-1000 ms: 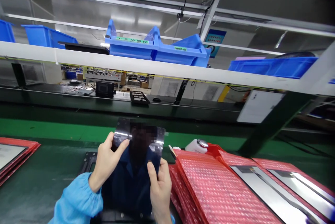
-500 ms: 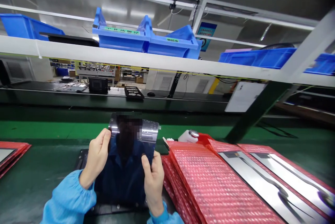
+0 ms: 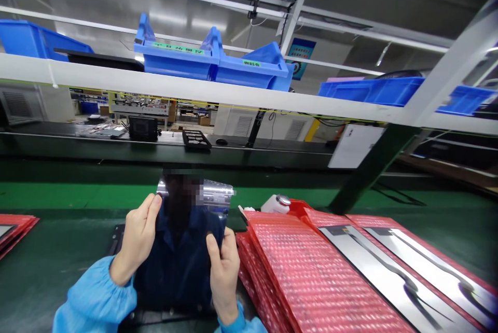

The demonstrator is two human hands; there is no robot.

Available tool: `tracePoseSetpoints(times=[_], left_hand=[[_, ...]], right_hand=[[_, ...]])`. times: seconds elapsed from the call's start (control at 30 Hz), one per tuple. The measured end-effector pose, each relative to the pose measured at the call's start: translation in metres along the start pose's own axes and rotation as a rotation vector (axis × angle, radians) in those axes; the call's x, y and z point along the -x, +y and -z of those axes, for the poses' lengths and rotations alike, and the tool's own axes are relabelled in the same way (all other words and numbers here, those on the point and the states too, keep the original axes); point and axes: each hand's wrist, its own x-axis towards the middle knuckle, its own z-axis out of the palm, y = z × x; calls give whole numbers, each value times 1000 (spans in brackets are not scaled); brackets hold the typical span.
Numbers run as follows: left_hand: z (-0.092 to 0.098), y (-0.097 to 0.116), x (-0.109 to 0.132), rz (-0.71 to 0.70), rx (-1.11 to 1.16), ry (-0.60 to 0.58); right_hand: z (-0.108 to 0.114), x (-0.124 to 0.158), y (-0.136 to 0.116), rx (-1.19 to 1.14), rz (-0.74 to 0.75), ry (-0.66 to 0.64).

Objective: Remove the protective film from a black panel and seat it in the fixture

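Note:
A glossy film (image 3: 218, 197) curls at its upper end and catches the ceiling lights. My left hand (image 3: 139, 229) is closed on its left edge, thumb and fingers pinching near the top. My right hand (image 3: 224, 271) grips the right edge slightly lower, thumb on the near face. Below the curl spreads a dark, mirror-like surface (image 3: 175, 271); where film ends and any screen behind it begins, I cannot tell. Under it, a black frame (image 3: 116, 239) with small studs lies on the green bench, mostly covered.
Red bubble-wrap pouches (image 3: 303, 260) are stacked at right, beside silver-backed panels (image 3: 365, 265) with dark flex cables. Behind them stands a white bottle (image 3: 275, 204). More red pouches (image 3: 17, 229) lie far left. Overhead, a white shelf (image 3: 241, 93) carries blue bins (image 3: 177, 60).
The view has shifted slightly, so the bench and shelf sit a little differently in the picture. Both hands keep their hold on the film, whose curl looks much the same.

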Motion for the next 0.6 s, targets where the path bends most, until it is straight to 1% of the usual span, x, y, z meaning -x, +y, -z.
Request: tracePoseSetpoints(times=[0.27, 0.47, 0.6], left_hand=[[2, 0, -3, 8, -20, -31], [1, 4, -5, 4, -40, -48], [1, 9, -6, 4, -58, -57]], right_hand=[[-1, -2, -3, 26, 12, 12], [2, -3, 5, 36, -7, 21], [4, -4, 12, 70, 8, 32]])
